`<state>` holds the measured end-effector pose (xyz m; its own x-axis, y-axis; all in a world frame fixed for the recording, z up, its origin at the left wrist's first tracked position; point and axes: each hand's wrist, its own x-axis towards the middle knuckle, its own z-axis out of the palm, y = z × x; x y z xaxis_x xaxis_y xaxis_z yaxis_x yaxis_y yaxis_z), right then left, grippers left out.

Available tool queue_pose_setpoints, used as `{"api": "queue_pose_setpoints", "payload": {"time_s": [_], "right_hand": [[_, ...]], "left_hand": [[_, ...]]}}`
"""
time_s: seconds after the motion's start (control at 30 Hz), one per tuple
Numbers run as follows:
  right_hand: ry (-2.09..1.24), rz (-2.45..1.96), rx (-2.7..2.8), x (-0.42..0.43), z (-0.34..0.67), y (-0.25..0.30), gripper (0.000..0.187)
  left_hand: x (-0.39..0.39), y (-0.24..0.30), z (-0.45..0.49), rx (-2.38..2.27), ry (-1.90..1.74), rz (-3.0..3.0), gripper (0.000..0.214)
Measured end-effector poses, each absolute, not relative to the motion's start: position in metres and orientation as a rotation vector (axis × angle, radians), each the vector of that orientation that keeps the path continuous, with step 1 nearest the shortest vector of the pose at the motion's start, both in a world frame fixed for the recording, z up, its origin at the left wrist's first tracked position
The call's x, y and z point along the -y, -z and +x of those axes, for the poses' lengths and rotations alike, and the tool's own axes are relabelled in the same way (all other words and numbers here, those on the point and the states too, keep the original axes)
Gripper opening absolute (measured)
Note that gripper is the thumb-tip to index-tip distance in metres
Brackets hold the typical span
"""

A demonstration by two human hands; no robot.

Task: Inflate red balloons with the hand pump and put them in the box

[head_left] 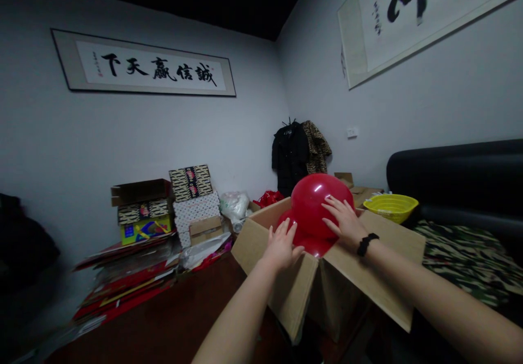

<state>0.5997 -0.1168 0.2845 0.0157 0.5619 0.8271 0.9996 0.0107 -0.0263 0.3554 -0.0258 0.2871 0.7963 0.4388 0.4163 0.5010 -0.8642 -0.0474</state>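
Balloon: the red balloon [314,198] sat in the mouth of the cardboard box [292,293], its upper half bulging above the rim, with more red showing beneath it.
Left grip: my left grip [281,248] was spread, fingers fanned. The fingertips lay against the red at the box's near edge and the palm was over the near flap.
Right grip: my right grip [346,221] was spread too, laid flat on the balloon's right flank, pinching nothing.
Why so: I judged that open palms suited a round, light, slippery skin, one on each side so it could not roll.
Arms: both forearms reached forward toward the box, the left nearly straight, the right angled in from the right. A black band [368,242] sat at the right wrist.
Flaps: the box's flaps were folded outward, leaving the mouth open.
Around the box: a yellow basket [391,207] stood just right of it, and stacked patterned boxes [192,195] stood to its left on the bench [175,320].
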Motion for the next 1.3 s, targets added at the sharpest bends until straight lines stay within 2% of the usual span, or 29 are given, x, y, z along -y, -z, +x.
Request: {"api": "queue_pose_setpoints", "payload": {"time_s": [0.43,0.8,1.03,1.3], "right_hand": [[0.732,-1.601,1.740,0.109,0.551,-0.295,0.047],[0.453,-1.425,2.066,0.114,0.419,-0.279,0.057],[0.138,-1.333,2.166,0.115,0.350,-0.251,0.059],[-0.162,-1.291,2.201,0.109,0.288,-0.195,0.056]], "left_hand": [[0.016,-0.286,0.313,0.860,0.603,-2.855,0.070],[0.028,-0.272,0.246,0.861,0.643,-2.857,0.071],[0.046,-0.238,0.174,0.993,0.671,-2.875,0.072],[0.069,-0.171,0.088,1.270,0.703,-2.853,0.067]]}}
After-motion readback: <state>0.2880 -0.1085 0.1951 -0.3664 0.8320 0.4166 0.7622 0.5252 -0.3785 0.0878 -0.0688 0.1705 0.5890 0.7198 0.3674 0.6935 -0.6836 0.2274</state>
